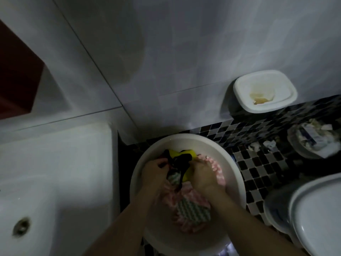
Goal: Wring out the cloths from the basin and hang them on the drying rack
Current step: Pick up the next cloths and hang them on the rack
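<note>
A round white basin (233, 174) sits on the mosaic floor, low in the middle of the head view. Inside it lie wet cloths: a black cloth (180, 163), a yellow cloth (186, 154), a pink-and-white cloth (218, 168) and a green-and-white wavy cloth (193, 209). Both my hands are down in the basin. My left hand (155, 171) and my right hand (202, 174) each grip one end of the black cloth, which is bunched between them. No drying rack is in view.
A white washbasin (55, 182) with a metal drain fills the left side. A white soap dish (265, 91) is fixed to the tiled wall. A bin (313, 143) full of paper stands at the right, and a white toilet lid (319, 218) at lower right.
</note>
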Motion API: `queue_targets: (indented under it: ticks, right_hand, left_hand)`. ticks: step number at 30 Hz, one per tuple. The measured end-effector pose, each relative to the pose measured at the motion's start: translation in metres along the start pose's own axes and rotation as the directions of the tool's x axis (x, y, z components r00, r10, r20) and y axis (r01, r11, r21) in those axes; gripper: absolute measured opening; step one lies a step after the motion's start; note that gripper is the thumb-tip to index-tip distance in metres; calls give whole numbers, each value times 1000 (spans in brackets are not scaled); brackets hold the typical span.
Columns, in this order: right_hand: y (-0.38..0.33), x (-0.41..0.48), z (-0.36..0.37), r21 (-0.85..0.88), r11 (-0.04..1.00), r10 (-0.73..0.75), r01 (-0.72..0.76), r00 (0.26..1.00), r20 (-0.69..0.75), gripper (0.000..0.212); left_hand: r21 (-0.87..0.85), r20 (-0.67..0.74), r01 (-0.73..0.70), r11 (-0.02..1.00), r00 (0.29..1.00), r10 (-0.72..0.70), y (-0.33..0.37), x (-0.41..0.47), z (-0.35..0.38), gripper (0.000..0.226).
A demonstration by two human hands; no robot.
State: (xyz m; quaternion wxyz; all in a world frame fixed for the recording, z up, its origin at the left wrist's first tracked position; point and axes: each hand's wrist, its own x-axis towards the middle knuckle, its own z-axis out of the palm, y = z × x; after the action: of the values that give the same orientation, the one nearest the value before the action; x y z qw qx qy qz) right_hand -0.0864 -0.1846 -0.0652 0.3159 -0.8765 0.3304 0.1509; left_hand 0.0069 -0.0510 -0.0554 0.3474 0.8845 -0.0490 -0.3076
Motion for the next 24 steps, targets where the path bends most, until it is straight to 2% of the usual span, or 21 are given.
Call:
queue_targets:
  ticks: [2, 4, 5, 6, 8, 9, 10, 11, 13, 14, 16, 17, 18, 20, 22, 24]
  right_hand:
    - [-7, -5, -7, 161, 981, 132, -109, 981, -142, 25]
    - [-13, -12, -13, 288, 945, 215, -155, 958, -191, 17]
    - [-21, -26, -18, 382, 912, 245, -150, 946, -214, 14]
    - [-23, -28, -20, 462, 877, 252, -134, 946, -204, 13]
    - [-23, -31, -23, 540, 833, 255, -120, 950, -182, 25]
    - [-25, -35, -24, 610, 779, 288, -144, 947, -143, 29]
    - [-28, -40, -25, 729, 664, 325, -167, 942, -80, 28]
    - [-35, -48, -28, 848, 495, 345, -187, 938, 6, 24]
    - [-43, -63, -39, 959, 190, 338, -208, 931, 135, 22]
    - [-47, -71, -48, 975, 90, 311, -201, 936, 164, 24]
    - [-57, -88, -65, 987, -40, 212, -157, 964, 162, 27]
    - [-64, -100, -75, 991, -68, 143, -113, 982, 122, 27]
    - [-68, -120, -88, 998, -52, 85, -30, 996, 34, 26]
    - [-76, -135, -107, 997, 42, -36, 64, 997, -62, 13]
    - [-82, -147, -124, 981, 145, -108, 130, 988, -115, 24]
    - [-91, -163, -139, 967, 168, -119, 194, 977, -175, 29]
  left_hand:
    - [-238, -80, -22, 971, 997, 3, 14, -8, -16, 11]
    - [-410, -146, -82, 908, 989, 23, 32, -14, -32, 21]
    - [-491, -135, -106, 865, 990, 45, 42, -22, -45, 25]
    - [-571, -137, -131, 810, 989, 63, 50, -25, -50, 25]
    - [-652, -129, -166, 740, 986, 108, 62, -30, -57, 32]
    - [-667, -111, -173, 724, 985, 133, 65, -33, -61, 36]
    - [-699, -88, -160, 697, 987, 138, 67, -36, -65, 38]
    - [-707, -51, -140, 693, 988, 148, 68, -40, -69, 38]
    - [-703, 13, -110, 703, 986, 168, 68, -50, -74, 31]
    - [-682, 35, -109, 723, 983, 182, 67, -52, -75, 25]
    - [-563, 61, -218, 797, 951, 303, 62, -54, -74, 8]
    - [-495, 105, -277, 824, 922, 373, 61, -57, -76, 7]
    - [-439, 166, -335, 833, 882, 442, 64, -68, -78, 20]
    - [-332, 248, -407, 851, 833, 495, 65, -70, -78, 38]
    - [-310, 315, -477, 822, 765, 562, 78, -82, -81, 30]
    - [-423, 329, -465, 778, 721, 610, 94, -102, -91, 9]
